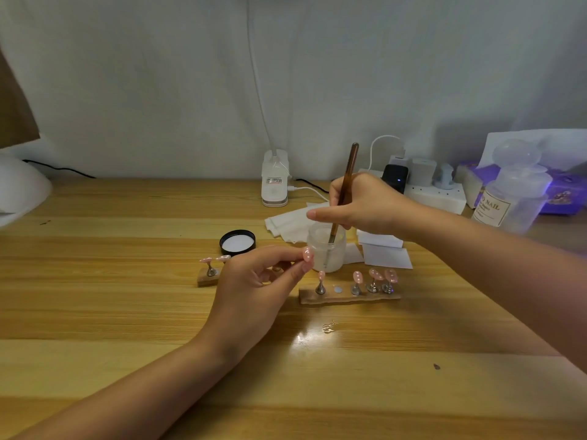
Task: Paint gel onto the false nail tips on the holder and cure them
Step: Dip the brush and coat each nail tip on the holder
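You're at a wooden table (127,312) against a pale wall, with a bright glare spot and a small clear smear near the front edge.

Nearest you, your left hand (254,290) pinches one pink nail tip (306,255) between thumb and fingertips, lifted off its stand. Right beside it sits the wooden holder (349,296): four pegs carry pink tips with pale dots, and one bare silver disc (338,289) marks the empty spot, so I'd guess that's where the held tip goes. A second small holder (208,277) with a couple more tips sits half hidden behind your left hand.

Just behind, your right hand (365,204) grips the brown brush (344,185), its bristles dipped in the frosted jar (327,249). The black lid (237,242) lies next to it, off.

So you look mid-job, loading or rinsing the brush, can't tell which. Curing looks like it's still ahead: the white lamp (19,188) sits far left, well away from the tips. Wipes, a power strip and a bottle are at the back.
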The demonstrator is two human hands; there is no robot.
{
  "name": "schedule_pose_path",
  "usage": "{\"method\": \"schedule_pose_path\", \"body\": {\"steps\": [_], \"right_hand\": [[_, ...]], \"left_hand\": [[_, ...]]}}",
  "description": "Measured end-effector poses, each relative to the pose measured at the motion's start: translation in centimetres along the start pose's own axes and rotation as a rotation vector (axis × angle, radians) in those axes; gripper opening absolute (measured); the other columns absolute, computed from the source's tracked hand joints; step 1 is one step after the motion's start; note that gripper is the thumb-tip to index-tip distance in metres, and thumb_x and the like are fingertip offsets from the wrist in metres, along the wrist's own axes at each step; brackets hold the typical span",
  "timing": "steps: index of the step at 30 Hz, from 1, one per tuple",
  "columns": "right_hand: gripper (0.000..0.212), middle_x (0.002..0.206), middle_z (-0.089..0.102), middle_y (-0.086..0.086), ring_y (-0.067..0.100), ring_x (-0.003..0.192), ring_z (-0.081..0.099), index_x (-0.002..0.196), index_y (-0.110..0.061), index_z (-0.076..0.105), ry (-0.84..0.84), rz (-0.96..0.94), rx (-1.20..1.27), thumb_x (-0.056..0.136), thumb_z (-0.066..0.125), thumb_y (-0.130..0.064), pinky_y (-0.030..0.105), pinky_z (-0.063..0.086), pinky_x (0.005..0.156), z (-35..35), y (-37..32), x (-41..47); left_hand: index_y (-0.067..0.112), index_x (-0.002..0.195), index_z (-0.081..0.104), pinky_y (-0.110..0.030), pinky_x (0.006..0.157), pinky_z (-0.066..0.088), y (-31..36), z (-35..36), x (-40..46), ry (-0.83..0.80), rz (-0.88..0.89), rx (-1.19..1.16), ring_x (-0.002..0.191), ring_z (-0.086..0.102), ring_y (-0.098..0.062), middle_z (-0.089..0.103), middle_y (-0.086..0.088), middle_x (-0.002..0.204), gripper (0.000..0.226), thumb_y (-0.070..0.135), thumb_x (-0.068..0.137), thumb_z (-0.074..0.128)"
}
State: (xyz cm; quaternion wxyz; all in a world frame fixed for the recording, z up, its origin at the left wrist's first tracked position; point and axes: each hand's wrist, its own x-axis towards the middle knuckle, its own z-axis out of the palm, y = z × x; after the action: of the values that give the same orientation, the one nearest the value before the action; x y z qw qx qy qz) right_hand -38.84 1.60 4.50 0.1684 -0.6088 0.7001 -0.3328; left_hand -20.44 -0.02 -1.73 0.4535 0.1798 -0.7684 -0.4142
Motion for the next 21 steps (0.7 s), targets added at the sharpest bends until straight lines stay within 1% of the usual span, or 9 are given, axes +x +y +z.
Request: {"method": "schedule_pose_path", "body": {"steps": [2, 6, 9, 12, 13, 15, 17, 19, 21], "right_hand": [[0.029, 0.053, 0.052, -0.004, -0.007, 0.04, 0.049, 0.063, -0.015, 0.05, -0.014, 0.005, -0.016, 0.079, 0.068, -0.032, 0.004, 0.037, 0.04, 0.2, 0.1, -0.1], [0.03, 0.052, 0.052, -0.005, -0.006, 0.04, 0.049, 0.062, -0.016, 0.049, 0.041, 0.005, 0.019, 0.079, 0.069, -0.031, 0.006, 0.038, 0.041, 0.0, 0.2, 0.0], [0.03, 0.053, 0.052, -0.005, -0.003, 0.042, 0.049, 0.063, -0.016, 0.049, 0.038, 0.01, -0.016, 0.08, 0.068, -0.032, 0.011, 0.04, 0.047, 0.1, 0.4, -0.2], [0.03, 0.052, 0.052, -0.006, -0.002, 0.043, 0.05, 0.061, -0.017, 0.049, 0.102, -0.014, 0.004, 0.08, 0.068, -0.031, 0.015, 0.042, 0.052, 0.0, 0.5, -0.3], [0.03, 0.052, 0.052, -0.006, -0.001, 0.043, 0.049, 0.061, -0.018, 0.049, 0.09, -0.013, -0.007, 0.08, 0.068, -0.031, 0.015, 0.042, 0.052, 0.1, 0.5, -0.4], [0.03, 0.052, 0.052, -0.006, -0.002, 0.042, 0.05, 0.061, -0.018, 0.049, 0.077, -0.015, -0.018, 0.081, 0.067, -0.032, 0.013, 0.042, 0.05, 0.2, 0.5, -0.7], [0.03, 0.05, 0.052, -0.007, -0.004, 0.042, 0.05, 0.061, -0.018, 0.05, 0.153, -0.051, 0.025, 0.082, 0.065, -0.033, 0.009, 0.042, 0.048, -0.1, 0.5, -0.9], [0.029, 0.047, 0.054, -0.007, -0.003, 0.044, 0.052, 0.063, -0.017, 0.053, 0.275, -0.082, 0.087, 0.084, 0.063, -0.035, 0.008, 0.043, 0.05, -0.5, 0.6, -1.2], [0.028, 0.043, 0.057, -0.006, -0.001, 0.045, 0.055, 0.066, -0.017, 0.057, 0.379, -0.061, 0.169, 0.085, 0.061, -0.037, 0.013, 0.045, 0.054, -1.0, 0.9, -1.5]], "left_hand": [[0.032, 0.087, 0.067, -0.011, 0.065, 0.05, 0.0, 0.0, 0.0, 0.0, 0.006, -0.004, 0.071, 0.064, 0.004, 0.07, 0.018, 0.091, 0.019, 0.021, 0.072, 0.066], [0.031, 0.088, 0.068, -0.012, 0.068, 0.05, -0.1, 0.0, 0.0, -0.005, 0.012, -0.008, 0.078, 0.066, 0.001, 0.069, 0.017, 0.094, 0.019, 0.02, 0.072, 0.066], [0.027, 0.089, 0.069, -0.012, 0.068, 0.05, -0.1, 0.0, 0.0, -0.019, 0.026, -0.015, 0.08, 0.066, -0.001, 0.069, 0.015, 0.094, 0.019, 0.02, 0.072, 0.065], [0.027, 0.091, 0.069, -0.019, 0.065, 0.053, -0.1, 0.0, 0.0, -0.029, 0.032, 0.006, 0.078, 0.066, -0.006, 0.071, 0.012, 0.088, 0.02, 0.021, 0.073, 0.065], [0.027, 0.092, 0.069, -0.021, 0.065, 0.053, -0.1, 0.0, 0.0, -0.033, 0.038, 0.02, 0.078, 0.066, -0.008, 0.071, 0.011, 0.086, 0.02, 0.021, 0.073, 0.065], [0.026, 0.092, 0.069, -0.02, 0.064, 0.053, -0.1, -0.1, 0.0, -0.041, 0.049, 0.038, 0.077, 0.065, -0.008, 0.071, 0.011, 0.086, 0.02, 0.021, 0.073, 0.065], [0.026, 0.092, 0.069, -0.02, 0.063, 0.053, 0.0, -0.1, 0.0, -0.042, 0.047, 0.041, 0.078, 0.065, -0.009, 0.071, 0.01, 0.086, 0.02, 0.02, 0.074, 0.065], [0.026, 0.092, 0.07, -0.028, 0.061, 0.054, 0.0, -0.1, -0.1, -0.043, 0.04, 0.04, 0.078, 0.065, -0.016, 0.071, 0.007, 0.085, 0.019, 0.02, 0.074, 0.064], [0.026, 0.092, 0.07, -0.037, 0.061, 0.052, 0.1, -0.1, -0.2, -0.043, 0.035, 0.038, 0.079, 0.064, -0.021, 0.071, 0.005, 0.085, 0.019, 0.022, 0.074, 0.064]]}}
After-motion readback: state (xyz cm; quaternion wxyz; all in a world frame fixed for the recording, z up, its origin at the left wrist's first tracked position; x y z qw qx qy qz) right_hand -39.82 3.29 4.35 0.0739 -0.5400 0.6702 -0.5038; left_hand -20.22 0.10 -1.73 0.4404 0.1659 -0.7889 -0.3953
